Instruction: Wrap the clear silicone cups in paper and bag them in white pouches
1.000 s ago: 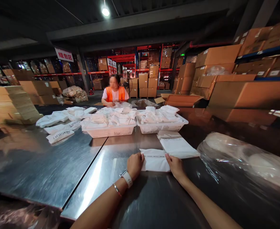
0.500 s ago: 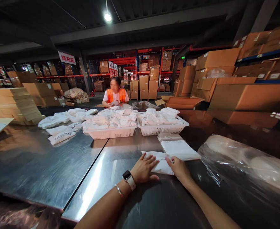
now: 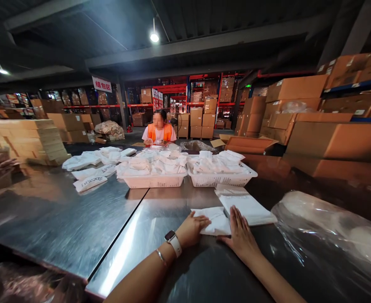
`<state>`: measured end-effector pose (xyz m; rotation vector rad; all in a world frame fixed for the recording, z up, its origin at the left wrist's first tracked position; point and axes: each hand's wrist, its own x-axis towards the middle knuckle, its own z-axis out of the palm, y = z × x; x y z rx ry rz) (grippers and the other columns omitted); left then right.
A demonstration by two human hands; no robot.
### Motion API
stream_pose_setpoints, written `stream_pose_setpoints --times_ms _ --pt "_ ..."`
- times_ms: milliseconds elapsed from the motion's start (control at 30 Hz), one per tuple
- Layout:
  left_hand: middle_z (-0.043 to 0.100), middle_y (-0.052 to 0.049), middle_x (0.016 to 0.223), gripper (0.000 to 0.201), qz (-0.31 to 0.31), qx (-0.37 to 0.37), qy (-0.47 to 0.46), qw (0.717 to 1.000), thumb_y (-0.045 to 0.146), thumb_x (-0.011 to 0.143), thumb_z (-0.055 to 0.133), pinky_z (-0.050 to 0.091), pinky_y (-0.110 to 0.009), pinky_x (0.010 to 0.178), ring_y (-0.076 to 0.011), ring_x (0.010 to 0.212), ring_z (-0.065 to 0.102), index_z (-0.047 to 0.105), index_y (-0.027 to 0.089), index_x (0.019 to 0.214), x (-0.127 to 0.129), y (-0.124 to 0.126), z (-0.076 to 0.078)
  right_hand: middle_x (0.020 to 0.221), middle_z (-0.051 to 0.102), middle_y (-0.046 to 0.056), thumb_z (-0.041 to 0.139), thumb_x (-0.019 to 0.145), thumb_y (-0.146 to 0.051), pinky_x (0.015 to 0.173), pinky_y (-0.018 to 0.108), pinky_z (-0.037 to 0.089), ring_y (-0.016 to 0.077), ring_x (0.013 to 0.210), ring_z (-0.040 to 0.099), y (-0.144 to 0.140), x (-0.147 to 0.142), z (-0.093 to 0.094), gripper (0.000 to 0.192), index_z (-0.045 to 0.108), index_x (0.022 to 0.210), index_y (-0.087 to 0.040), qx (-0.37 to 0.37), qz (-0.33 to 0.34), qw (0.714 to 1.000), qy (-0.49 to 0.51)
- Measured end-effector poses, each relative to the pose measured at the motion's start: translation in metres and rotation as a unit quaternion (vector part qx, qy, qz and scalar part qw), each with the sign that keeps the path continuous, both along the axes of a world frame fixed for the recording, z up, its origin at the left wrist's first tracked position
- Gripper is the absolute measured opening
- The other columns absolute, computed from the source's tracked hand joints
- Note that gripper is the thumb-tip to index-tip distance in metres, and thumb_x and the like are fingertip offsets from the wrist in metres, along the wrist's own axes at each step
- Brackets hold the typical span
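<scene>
A small flat white packet (image 3: 216,221) lies on the steel table in front of me. My left hand (image 3: 189,230), with a watch at its wrist, rests its outstretched fingers on the packet's left end. At the packet's right end, my right hand (image 3: 241,237) stands with long straight fingers and its thumb apart. Its fingertips overlap the near left corner of a stack of flat white bags (image 3: 250,208). Neither hand is closed round anything.
Two white plastic baskets (image 3: 155,182) heaped with white packets stand beyond my hands. Loose printed packets (image 3: 92,184) lie left of them. Clear plastic wrapping (image 3: 327,223) is on the right. A person in an orange vest (image 3: 159,132) sits across the table. Cartons (image 3: 337,139) surround it.
My right hand has gone from gripping the packet's edge to flat, straight fingers at its right end. My left hand's spread fingers have drawn together. The view has tilted up and turned slightly left.
</scene>
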<state>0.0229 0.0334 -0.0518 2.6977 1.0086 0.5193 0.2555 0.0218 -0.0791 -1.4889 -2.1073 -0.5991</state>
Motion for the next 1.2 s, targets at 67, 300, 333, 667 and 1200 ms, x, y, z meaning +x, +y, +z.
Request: stream_pose_setpoints --times_ms 67,300,333,667,1200 --pt "0.053 -0.007 0.139 0.061 -0.01 0.012 -0.007 1.0 0.007 0.075 0.053 0.018 -0.053 0.118 -0.0224 0.132 0.045 0.051 0.021 0.134 0.0 0.0 -0.001 0.149 0.037 0.019 0.061 0.084 -0.024 0.112 0.052 0.032 0.0312 0.139 0.033 -0.007 -0.007 0.007 0.074 0.029 0.149 -0.014 0.104 0.098 0.988 -0.061" --pt "0.057 -0.006 0.135 0.054 -0.061 0.019 -0.009 0.998 0.002 0.076 0.048 0.012 -0.049 0.12 -0.0187 0.132 0.046 0.06 0.021 0.126 -0.003 0.003 0.003 0.139 0.049 0.021 0.064 0.068 -0.023 0.101 0.046 0.046 0.034 0.126 0.05 0.0 -0.015 -0.005 0.066 0.053 0.132 -0.01 -0.047 0.041 0.994 -0.091" --pt "0.057 -0.007 0.134 0.054 -0.065 0.017 -0.008 0.998 0.002 0.076 0.048 0.012 -0.049 0.12 -0.0184 0.131 0.046 0.06 0.02 0.125 -0.003 0.004 0.003 0.141 0.045 0.024 0.066 0.067 -0.026 0.099 0.045 0.047 0.0348 0.125 0.05 0.001 -0.013 -0.008 0.071 0.05 0.134 -0.007 -0.055 0.006 0.996 -0.075" --pt "0.027 -0.009 0.156 0.064 -0.067 -0.004 -0.036 0.997 -0.003 0.068 0.052 0.02 -0.053 0.118 -0.0296 0.146 0.017 0.062 0.022 0.127 -0.005 0.009 -0.009 0.117 0.067 0.01 0.041 0.081 0.001 0.099 0.038 0.045 0.0221 0.11 0.062 -0.018 -0.04 0.004 0.05 0.061 0.124 -0.017 0.086 0.115 0.982 -0.125" --pt "0.066 -0.005 0.112 0.036 0.012 -0.009 -0.093 0.996 0.003 0.081 0.046 0.041 -0.039 0.104 -0.0207 0.109 0.057 0.069 0.021 0.104 -0.007 -0.003 0.0 0.134 0.054 0.019 0.028 0.094 -0.025 0.106 0.049 0.036 0.0302 0.129 0.044 0.056 0.01 0.207 0.05 0.051 0.133 -0.004 0.069 -0.061 0.995 0.03"
